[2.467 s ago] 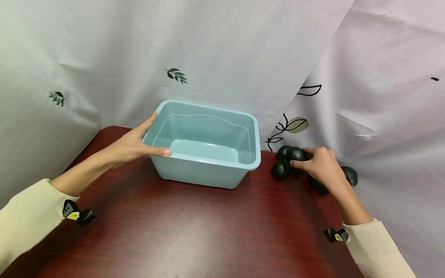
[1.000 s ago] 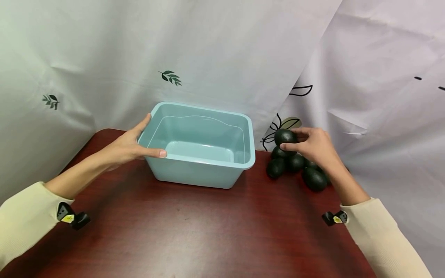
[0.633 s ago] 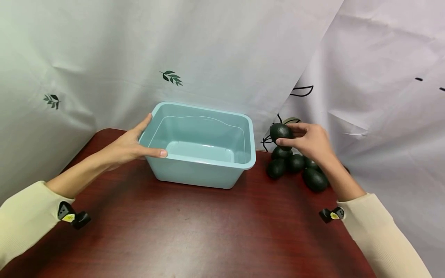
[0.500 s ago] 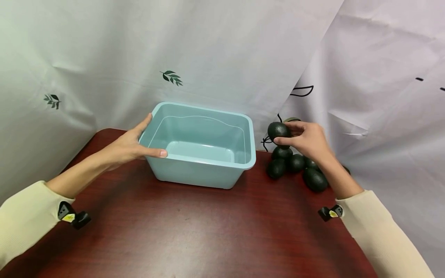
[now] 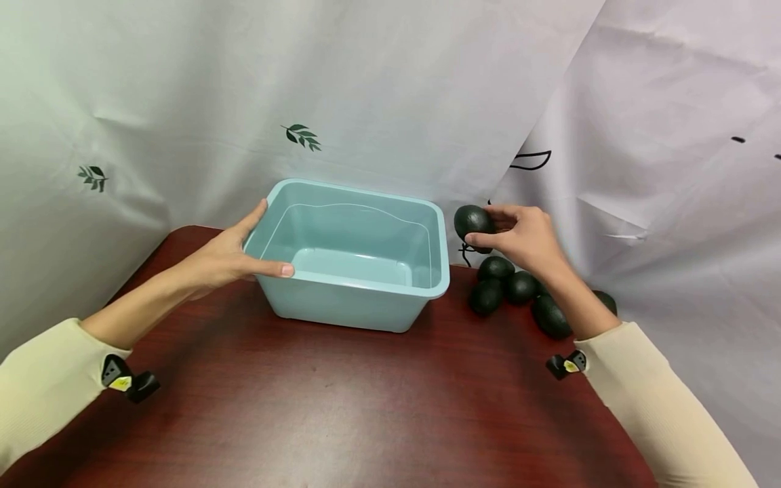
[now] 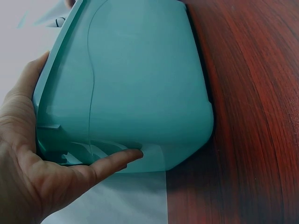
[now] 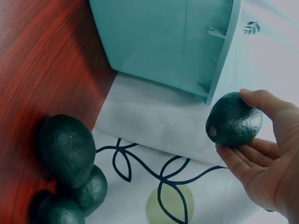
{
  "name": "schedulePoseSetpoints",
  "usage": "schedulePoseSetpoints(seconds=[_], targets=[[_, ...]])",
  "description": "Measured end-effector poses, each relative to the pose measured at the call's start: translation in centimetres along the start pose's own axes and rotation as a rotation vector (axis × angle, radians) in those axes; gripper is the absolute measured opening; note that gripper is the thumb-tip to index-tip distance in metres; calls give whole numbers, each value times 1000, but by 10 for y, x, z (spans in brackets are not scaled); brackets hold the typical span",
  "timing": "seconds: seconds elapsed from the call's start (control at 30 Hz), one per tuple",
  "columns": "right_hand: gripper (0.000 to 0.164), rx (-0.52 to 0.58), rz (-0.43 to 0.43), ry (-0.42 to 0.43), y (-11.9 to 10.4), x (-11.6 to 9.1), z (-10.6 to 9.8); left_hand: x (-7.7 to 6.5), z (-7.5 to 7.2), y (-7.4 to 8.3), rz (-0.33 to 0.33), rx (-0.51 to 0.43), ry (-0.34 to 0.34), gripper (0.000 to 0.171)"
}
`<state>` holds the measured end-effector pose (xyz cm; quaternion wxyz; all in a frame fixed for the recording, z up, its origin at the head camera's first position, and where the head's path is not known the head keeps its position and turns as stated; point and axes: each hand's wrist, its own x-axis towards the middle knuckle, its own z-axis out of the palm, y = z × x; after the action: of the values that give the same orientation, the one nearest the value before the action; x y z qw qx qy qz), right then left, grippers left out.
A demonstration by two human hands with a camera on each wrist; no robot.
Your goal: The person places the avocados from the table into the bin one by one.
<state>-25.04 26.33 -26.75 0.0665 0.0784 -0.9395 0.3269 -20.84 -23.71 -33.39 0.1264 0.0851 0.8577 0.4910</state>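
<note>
A light blue plastic tub [image 5: 342, 305] stands on the table near the back cloth, its inside bare. At its left end, my left hand [image 5: 228, 257] holds the corner, thumb along the front rim and fingers against the short side, as the left wrist view shows. My right hand [image 5: 527, 237] grips a dark green avocado [image 5: 472, 224] between thumb and fingers. It hangs in the air just right of the tub's right rim. Below that hand, several more avocados [image 5: 486, 297] lie in a cluster on the table, some partly hidden by the forearm.
A dark red wood-grain table [image 5: 329, 400] spreads out in front of the tub. White cloth [image 5: 390, 95] with leaf prints hangs close behind and on both sides. Each sleeve cuff carries a small black camera [image 5: 128, 379].
My right hand has lifted one avocado off the cluster and carried it up and left toward the tub. The left hand has stayed at the tub's left end.
</note>
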Motion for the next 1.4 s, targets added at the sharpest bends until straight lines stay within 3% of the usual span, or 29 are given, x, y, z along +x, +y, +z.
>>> schedulePoseSetpoints(seconds=[0.5,1.4], targets=[[69,65,-39,44,-8,14,11,0,-1,-1,6,20,5,137],[71,162,-101,5,-42,39,36,1,1,-1,13,-37,-21,136]])
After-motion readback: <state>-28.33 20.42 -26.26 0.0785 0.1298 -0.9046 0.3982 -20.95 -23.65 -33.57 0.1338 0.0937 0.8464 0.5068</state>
